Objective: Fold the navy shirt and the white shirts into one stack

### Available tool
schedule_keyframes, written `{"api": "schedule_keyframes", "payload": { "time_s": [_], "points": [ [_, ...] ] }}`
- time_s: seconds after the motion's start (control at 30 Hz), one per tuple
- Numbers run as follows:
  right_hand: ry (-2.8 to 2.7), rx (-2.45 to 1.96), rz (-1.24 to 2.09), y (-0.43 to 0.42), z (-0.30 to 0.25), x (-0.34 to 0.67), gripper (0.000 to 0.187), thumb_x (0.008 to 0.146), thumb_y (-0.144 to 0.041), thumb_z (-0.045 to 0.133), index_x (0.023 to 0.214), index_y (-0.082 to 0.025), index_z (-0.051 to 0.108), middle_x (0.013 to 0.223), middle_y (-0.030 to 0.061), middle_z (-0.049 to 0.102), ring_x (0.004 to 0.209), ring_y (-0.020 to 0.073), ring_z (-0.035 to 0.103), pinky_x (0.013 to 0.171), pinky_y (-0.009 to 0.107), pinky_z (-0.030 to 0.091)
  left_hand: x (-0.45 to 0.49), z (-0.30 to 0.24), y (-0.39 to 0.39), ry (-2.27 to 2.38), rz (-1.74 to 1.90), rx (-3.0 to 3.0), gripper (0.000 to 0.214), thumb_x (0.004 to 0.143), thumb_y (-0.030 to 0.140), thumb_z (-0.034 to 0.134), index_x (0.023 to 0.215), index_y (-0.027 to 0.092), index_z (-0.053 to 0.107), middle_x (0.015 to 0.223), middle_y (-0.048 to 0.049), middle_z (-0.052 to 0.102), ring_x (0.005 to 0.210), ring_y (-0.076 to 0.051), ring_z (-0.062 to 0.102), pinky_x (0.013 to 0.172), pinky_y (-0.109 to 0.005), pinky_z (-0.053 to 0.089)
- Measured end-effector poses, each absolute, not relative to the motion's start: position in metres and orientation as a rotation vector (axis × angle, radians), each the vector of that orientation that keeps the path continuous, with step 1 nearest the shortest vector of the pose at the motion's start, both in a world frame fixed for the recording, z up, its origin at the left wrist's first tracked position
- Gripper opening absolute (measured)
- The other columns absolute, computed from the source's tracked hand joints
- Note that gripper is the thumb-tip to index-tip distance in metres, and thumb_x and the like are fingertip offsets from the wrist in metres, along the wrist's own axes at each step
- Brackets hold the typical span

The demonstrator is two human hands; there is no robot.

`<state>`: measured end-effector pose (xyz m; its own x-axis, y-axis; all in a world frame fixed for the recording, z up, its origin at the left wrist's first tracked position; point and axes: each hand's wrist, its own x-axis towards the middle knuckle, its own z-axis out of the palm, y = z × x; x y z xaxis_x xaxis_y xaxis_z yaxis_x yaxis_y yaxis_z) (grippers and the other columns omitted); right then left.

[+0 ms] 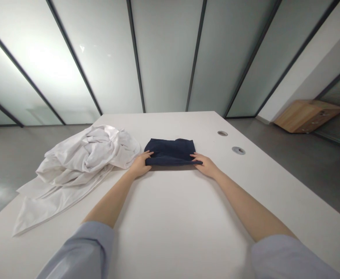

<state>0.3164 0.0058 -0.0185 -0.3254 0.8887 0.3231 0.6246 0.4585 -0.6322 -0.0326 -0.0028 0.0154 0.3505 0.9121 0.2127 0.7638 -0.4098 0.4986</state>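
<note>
A dark navy piece of cloth (170, 152), folded into a rough rectangle, lies on the white table (170, 217). Its near edge is pinched at both ends. My left hand (141, 164) grips the near left corner, with fingers on top and the thumb at the front. At the near right corner, my right hand (204, 164) holds the edge between thumb and fingers. The edge between the hands looks slightly raised, with a shadow beneath it. What kind of garment the cloth is, if any, cannot be made out.
To the left, a large crumpled heap of white fabric (85, 155) reaches close to my left hand, one flap trailing toward the near left. Two round cable holes, a farther grommet (222, 133) and a nearer grommet (239, 150), sit at right. A wooden cabinet (306, 115) stands beyond.
</note>
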Motion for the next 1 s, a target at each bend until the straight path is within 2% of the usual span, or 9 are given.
{"api": "schedule_keyframes", "payload": {
  "time_s": [0.1, 0.2, 0.27, 0.33, 0.53, 0.67, 0.77, 0.87, 1.0],
  "points": [
    [-1.952, -1.317, 0.632, 0.002, -0.014, 0.314, 0.025, 0.075, -0.018, 0.054, 0.091, -0.022, 0.072, 0.110, 0.0056, 0.070, 0.114, 0.0236, 0.059, 0.101, 0.039, 0.044, -0.033, 0.019, -0.005, 1.471, 0.703, 2.134, 0.045, 0.067, 0.018, 0.053, 0.111, 0.017, 0.064, 0.115, -0.0057, 0.069, 0.109, -0.025, 0.062, 0.100, -0.035, 0.046],
    [-1.904, -1.334, 0.659, 0.000, -0.010, 0.314, 0.022, 0.081, -0.030, 0.049, 0.082, -0.020, 0.068, 0.085, 0.0033, 0.071, 0.086, 0.0220, 0.064, 0.083, 0.035, 0.049, -0.036, 0.018, -0.004, 1.473, 0.787, 2.013, 0.028, 0.073, 0.028, 0.054, 0.096, 0.018, 0.065, 0.090, -0.0022, 0.071, 0.089, -0.023, 0.066, 0.084, -0.034, 0.052],
    [-1.891, -1.323, 0.626, 0.001, -0.009, 0.314, 0.027, 0.084, -0.037, 0.045, 0.075, -0.020, 0.063, 0.071, 0.0013, 0.065, 0.073, 0.0202, 0.059, 0.074, 0.033, 0.048, -0.037, 0.015, 0.000, 1.459, 0.895, 1.942, 0.027, 0.075, 0.035, 0.056, 0.093, 0.017, 0.064, 0.088, -0.0021, 0.070, 0.088, -0.023, 0.065, 0.082, -0.034, 0.051],
    [-1.845, -1.340, 0.583, 0.002, -0.011, 0.313, 0.030, 0.086, -0.043, 0.043, 0.074, -0.020, 0.059, 0.067, 0.0009, 0.062, 0.069, 0.0197, 0.057, 0.070, 0.032, 0.046, -0.038, 0.012, 0.004, 1.429, 0.985, 1.875, 0.032, 0.076, 0.042, 0.057, 0.094, 0.016, 0.063, 0.090, -0.0038, 0.070, 0.090, -0.024, 0.064, 0.083, -0.035, 0.051],
    [-1.709, -1.412, 0.432, 0.007, -0.016, 0.307, 0.036, 0.088, -0.051, 0.040, 0.088, -0.020, 0.059, 0.085, 0.0068, 0.068, 0.083, 0.0236, 0.061, 0.076, 0.034, 0.046, -0.033, 0.010, 0.009, 1.548, 1.130, 1.751, 0.034, 0.082, 0.047, 0.055, 0.094, 0.016, 0.062, 0.088, -0.0054, 0.068, 0.088, -0.023, 0.063, 0.081, -0.033, 0.050],
    [-1.717, -1.561, 0.363, 0.011, -0.017, 0.306, 0.035, 0.087, -0.051, 0.041, 0.081, -0.020, 0.057, 0.066, 0.0037, 0.062, 0.064, 0.0206, 0.057, 0.065, 0.032, 0.044, -0.031, 0.004, 0.012, 1.782, 1.140, 1.729, 0.035, 0.084, 0.038, 0.057, 0.111, 0.016, 0.058, 0.091, -0.0065, 0.067, 0.089, -0.024, 0.063, 0.083, -0.035, 0.049],
    [-1.680, -1.619, 0.352, 0.015, -0.020, 0.308, 0.035, 0.086, -0.049, 0.044, 0.096, -0.019, 0.060, 0.064, 0.0023, 0.062, 0.061, 0.0197, 0.057, 0.064, 0.031, 0.044, -0.033, -0.004, 0.018, 1.921, 1.130, 1.688, 0.046, 0.085, 0.034, 0.057, 0.127, 0.015, 0.050, 0.091, -0.0081, 0.066, 0.089, -0.025, 0.064, 0.083, -0.038, 0.049],
    [-1.602, -1.577, 0.303, 0.018, -0.024, 0.313, 0.045, 0.087, -0.049, 0.044, 0.115, -0.017, 0.057, 0.075, 0.0048, 0.065, 0.069, 0.0212, 0.061, 0.071, 0.034, 0.047, -0.038, -0.008, 0.020, 1.930, 1.257, 1.732, 0.053, 0.088, 0.029, 0.052, 0.137, 0.014, 0.039, 0.103, -0.0124, 0.066, 0.093, -0.025, 0.064, 0.086, -0.040, 0.050],
    [-1.636, -1.444, 0.093, 0.015, -0.024, 0.317, 0.053, 0.089, -0.050, 0.040, 0.127, -0.014, 0.051, 0.107, 0.0149, 0.064, 0.096, 0.0260, 0.061, 0.089, 0.044, 0.048, -0.038, -0.002, 0.011, 1.857, 1.491, 2.095, 0.050, 0.089, 0.026, 0.048, 0.137, 0.014, 0.040, 0.128, -0.0175, 0.055, 0.120, -0.027, 0.052, 0.103, -0.044, 0.042]
  ]
}}
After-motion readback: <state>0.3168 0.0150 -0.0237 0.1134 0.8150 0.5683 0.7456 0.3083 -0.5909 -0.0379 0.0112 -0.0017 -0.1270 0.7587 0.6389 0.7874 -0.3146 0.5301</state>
